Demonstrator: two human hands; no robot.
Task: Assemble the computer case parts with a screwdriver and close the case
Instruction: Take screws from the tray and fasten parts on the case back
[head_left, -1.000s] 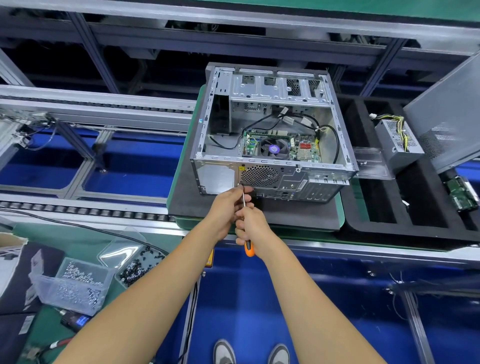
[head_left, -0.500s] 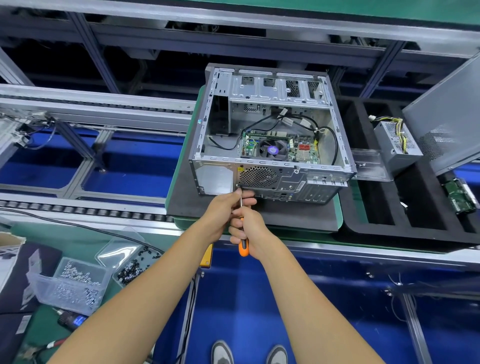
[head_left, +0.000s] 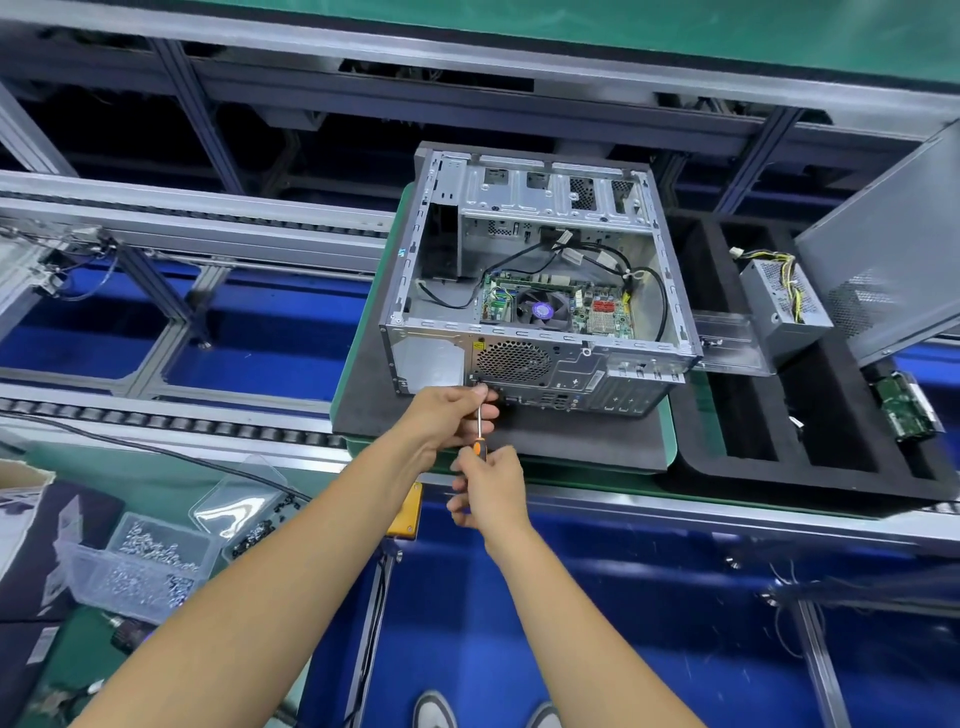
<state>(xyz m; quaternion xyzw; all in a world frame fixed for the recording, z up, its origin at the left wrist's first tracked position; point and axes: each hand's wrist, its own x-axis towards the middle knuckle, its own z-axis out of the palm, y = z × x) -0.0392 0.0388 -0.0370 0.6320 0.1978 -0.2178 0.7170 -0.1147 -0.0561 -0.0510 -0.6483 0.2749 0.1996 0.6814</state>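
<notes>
An open grey computer case (head_left: 535, 358) lies on a dark foam mat (head_left: 571, 441), its motherboard (head_left: 556, 309) and cables showing inside. My right hand (head_left: 491, 491) grips the orange-and-black handle of a screwdriver (head_left: 478, 426). The steel shaft points up at the case's rear panel, just below the round fan grille (head_left: 511, 361). My left hand (head_left: 449, 415) pinches the shaft near its tip, right against the panel. The tip and any screw are hidden by my fingers.
A black foam tray (head_left: 810, 467) on the right holds a power supply (head_left: 784, 301) and a green circuit board (head_left: 906, 410). A grey side panel (head_left: 893, 249) leans at far right. Clear boxes of screws (head_left: 145, 566) sit at lower left. Conveyor rails run behind.
My right hand has slid down the screwdriver handle, away from my left hand, so more of the shaft shows. The left hand stays at the rear panel.
</notes>
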